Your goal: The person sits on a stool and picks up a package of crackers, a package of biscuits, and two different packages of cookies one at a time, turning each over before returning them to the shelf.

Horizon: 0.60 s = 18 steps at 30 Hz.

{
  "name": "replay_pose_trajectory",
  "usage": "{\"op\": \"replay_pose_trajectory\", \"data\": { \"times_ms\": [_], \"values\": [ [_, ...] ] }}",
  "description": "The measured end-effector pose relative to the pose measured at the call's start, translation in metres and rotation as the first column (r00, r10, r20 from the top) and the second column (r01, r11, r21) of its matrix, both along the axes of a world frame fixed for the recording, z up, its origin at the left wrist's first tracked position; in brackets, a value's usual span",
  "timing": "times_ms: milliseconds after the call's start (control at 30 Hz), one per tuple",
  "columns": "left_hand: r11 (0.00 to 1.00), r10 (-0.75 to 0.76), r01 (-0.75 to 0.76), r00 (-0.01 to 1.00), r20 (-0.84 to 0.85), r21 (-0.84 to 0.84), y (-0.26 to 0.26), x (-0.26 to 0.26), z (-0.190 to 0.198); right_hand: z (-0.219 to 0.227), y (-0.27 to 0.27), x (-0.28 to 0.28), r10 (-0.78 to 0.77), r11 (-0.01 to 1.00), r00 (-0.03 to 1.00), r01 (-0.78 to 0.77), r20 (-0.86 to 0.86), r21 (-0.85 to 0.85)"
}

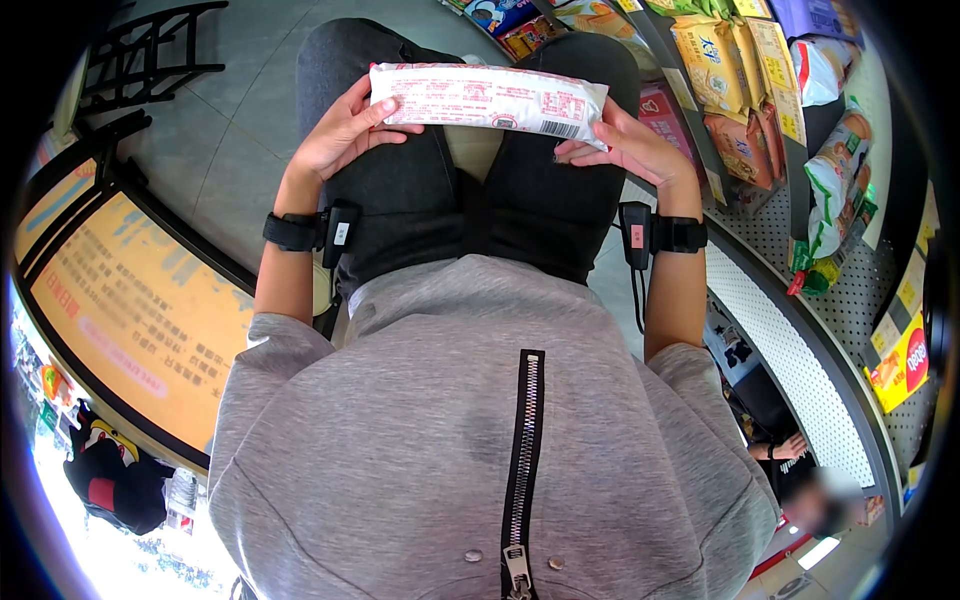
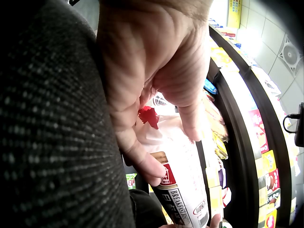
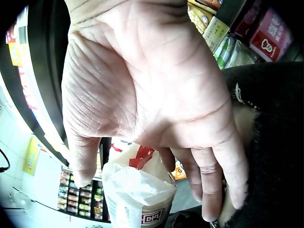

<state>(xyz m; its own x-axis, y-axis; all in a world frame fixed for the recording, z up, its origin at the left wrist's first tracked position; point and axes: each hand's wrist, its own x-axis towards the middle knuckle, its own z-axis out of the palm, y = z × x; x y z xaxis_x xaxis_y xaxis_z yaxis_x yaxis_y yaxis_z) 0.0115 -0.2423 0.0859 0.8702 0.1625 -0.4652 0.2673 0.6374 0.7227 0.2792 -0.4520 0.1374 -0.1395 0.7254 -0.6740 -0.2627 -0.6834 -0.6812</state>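
Observation:
A long white biscuit packet (image 1: 490,100) with small red print and a barcode lies lengthwise between both hands, over the knees. My left hand (image 1: 345,125) pinches its left end, thumb on the printed face and other fingers below and behind. At the other end my right hand (image 1: 635,145) holds the packet with its thumb at the corner and fingers underneath. In the left wrist view the packet (image 2: 183,190) shows black "BREAKFAST" lettering and a red crimped end. The right wrist view has the packet's (image 3: 137,190) folded end between thumb and fingers.
Shelves with bagged snacks (image 1: 715,65) curve along the right, close to the right arm. On the left stands an orange printed panel (image 1: 140,310) in a black frame. A black metal rack (image 1: 150,55) is on the tiled floor (image 1: 250,80). Another person's hand (image 1: 790,447) shows at lower right.

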Motion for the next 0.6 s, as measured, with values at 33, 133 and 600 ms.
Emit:
{"op": "replay_pose_trajectory", "data": {
  "times_ms": [33,133,600],
  "values": [
    [1.000,0.000,0.000,1.000,-0.002,0.001,0.0000,0.0001,0.0001,-0.0005,-0.0002,0.0002,0.000,1.000,1.000,0.000,-0.003,0.000],
    [1.000,0.000,0.000,1.000,0.000,-0.008,0.0001,0.0000,-0.0007,0.0008,0.0002,0.0003,0.001,1.000,1.000,-0.001,-0.007,-0.002],
    [0.999,0.024,-0.024,1.000,0.011,-0.032,0.0001,0.0010,-0.0002,-0.0003,0.0000,0.0003,-0.008,1.000,1.000,0.008,-0.014,-0.002]
  ]
}}
